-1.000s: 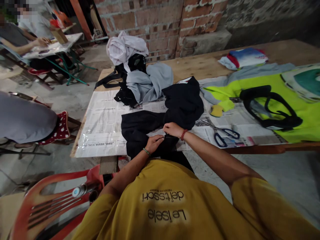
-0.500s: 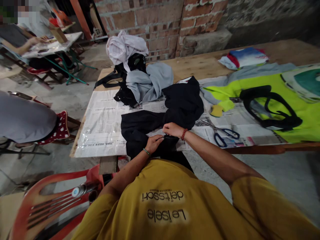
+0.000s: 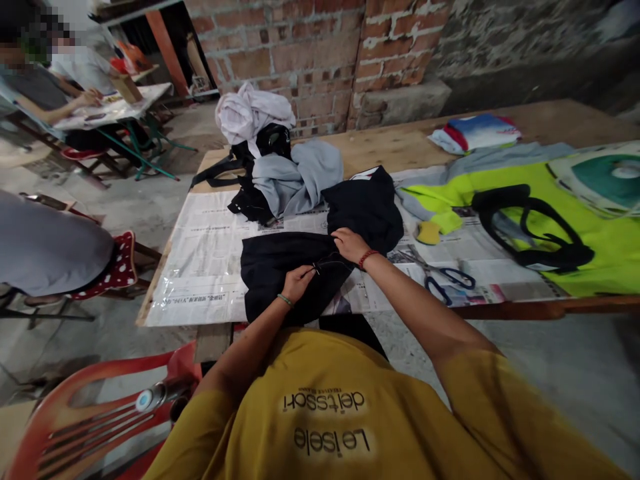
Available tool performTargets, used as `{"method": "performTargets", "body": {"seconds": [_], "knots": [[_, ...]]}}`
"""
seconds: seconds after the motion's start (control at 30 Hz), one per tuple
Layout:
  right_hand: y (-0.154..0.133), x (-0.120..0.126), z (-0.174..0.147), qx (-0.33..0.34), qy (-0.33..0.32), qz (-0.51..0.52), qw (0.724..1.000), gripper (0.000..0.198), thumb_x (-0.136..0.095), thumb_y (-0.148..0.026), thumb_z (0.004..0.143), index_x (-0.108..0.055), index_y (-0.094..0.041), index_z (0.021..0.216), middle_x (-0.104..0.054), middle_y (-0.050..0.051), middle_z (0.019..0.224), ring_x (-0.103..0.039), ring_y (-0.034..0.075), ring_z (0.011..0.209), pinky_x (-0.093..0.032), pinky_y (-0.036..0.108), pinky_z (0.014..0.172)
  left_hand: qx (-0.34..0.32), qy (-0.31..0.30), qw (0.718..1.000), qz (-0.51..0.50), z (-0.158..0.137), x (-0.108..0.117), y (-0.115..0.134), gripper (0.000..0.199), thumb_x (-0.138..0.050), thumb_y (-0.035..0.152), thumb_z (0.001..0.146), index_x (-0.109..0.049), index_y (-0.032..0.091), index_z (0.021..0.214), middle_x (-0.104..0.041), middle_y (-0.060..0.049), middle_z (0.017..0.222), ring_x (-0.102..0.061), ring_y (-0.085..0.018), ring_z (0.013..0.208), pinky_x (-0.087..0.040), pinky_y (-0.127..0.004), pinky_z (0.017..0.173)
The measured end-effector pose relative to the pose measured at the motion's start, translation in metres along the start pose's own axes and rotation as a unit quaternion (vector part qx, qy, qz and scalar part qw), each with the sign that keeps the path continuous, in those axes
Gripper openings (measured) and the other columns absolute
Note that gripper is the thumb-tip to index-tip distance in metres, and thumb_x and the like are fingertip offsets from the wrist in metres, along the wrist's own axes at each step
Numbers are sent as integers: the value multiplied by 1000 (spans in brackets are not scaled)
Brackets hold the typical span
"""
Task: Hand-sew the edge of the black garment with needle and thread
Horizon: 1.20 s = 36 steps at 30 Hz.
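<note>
Black cloth point(image 3: 280, 277) sprawls over the newspaper point(image 3: 210, 247) at the desk's point(image 3: 400, 143) near edge, soft and floppy, light by the look. Left hand point(image 3: 299, 280) pinches it, fingers narrow; right hand point(image 3: 351, 244) presses a fold, best gripped at its hem. Scissors point(image 3: 443, 275) lie right; open newspaper left.

Worn on the head, angled forward and down past a yellow shirt point(image 3: 325, 413) onto the near desk point(image 3: 400, 143) edge; brick wall point(image 3: 300, 53) beyond. Single view only.
</note>
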State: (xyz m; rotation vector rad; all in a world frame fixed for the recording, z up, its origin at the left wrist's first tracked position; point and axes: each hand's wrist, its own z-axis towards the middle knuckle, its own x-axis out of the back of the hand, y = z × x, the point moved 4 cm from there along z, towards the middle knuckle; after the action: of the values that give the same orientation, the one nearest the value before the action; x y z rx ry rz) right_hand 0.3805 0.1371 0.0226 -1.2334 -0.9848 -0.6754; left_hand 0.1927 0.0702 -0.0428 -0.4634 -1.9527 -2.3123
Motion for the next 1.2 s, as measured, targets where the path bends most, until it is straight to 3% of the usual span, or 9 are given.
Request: {"method": "performTargets", "body": {"seconds": [0.1,0.2,0.37,0.5,0.6,0.67,0.8,0.93,1.2], "knots": [[22,-5,14,-82,-32,-43,995,27,-44,-17,87,-62,-9,105,-57,17,114,-54,21,106,-40,26,91,-6,-9,1000,25,25,-3,0,21,-61,34,77,-71,16,81,-70,-4,83,-63,-16,78,-49,-27,79],[38,-1,17,-127,-16,-55,990,28,-41,-17,87,-63,-5,101,-59,21,107,-56,23,103,-41,29,90,19,-33,998,45,47,-11,2,22,-61,35,78,-72,17,82,-70,-3,81,-62,-16,75,-49,-27,75],[55,11,3,-162,12,-62,985,31,-42,-17,86,-62,-7,109,-60,17,114,-56,21,106,-40,29,95,18,-87,995,46,58,-18,3,24,-62,36,78,-73,16,84,-71,-4,84,-63,-17,77,-49,-26,75],[38,19,-22,-75,96,30,992,27,-49,-16,81,-65,-16,103,-59,7,118,-59,17,99,-45,28,90,-29,-108,993,22,47,-13,0,21,-64,34,77,-73,15,80,-69,-5,82,-63,-16,77,-49,-26,76],[8,27,-50,21,242,79,967,22,-48,-19,82,-65,-20,96,-62,6,107,-58,18,96,-47,32,88,-57,-103,993,7,36,-9,1,22,-63,35,78,-73,15,79,-68,-6,79,-62,-14,73,-49,-25,72],[-11,23,-69,40,296,95,950,18,-47,-20,83,-64,-20,90,-63,6,93,-58,17,88,-48,31,83,-64,-82,995,0,31,-7,2,22,-62,35,79,-72,15,80,-67,-6,78,-61,-14,73,-49,-25,71],[-33,-13,-90,32,242,150,958,11,-49,-19,81,-60,-19,81,-59,3,78,-56,12,66,-48,24,62,-73,-54,996,-5,22,-6,5,19,-61,31,80,-72,16,81,-67,-5,79,-61,-13,74,-49,-24,70],[-36,-48,-90,22,198,148,969,11,-54,-23,80,-58,-18,89,-60,4,82,-53,12,59,-48,26,60,-93,-49,994,8,17,-7,4,17,-61,28,80,-72,16,80,-67,-5,78,-61,-13,72,-49,-25,70],[-39,-55,-73,85,205,93,971,19,-45,-26,89,-63,-20,88,-63,7,87,-59,17,82,-49,29,75,-116,-65,990,51,15,-10,3,17,-57,24,81,-71,15,81,-68,-4,77,-61,-13,71,-49,-24,70]]}}
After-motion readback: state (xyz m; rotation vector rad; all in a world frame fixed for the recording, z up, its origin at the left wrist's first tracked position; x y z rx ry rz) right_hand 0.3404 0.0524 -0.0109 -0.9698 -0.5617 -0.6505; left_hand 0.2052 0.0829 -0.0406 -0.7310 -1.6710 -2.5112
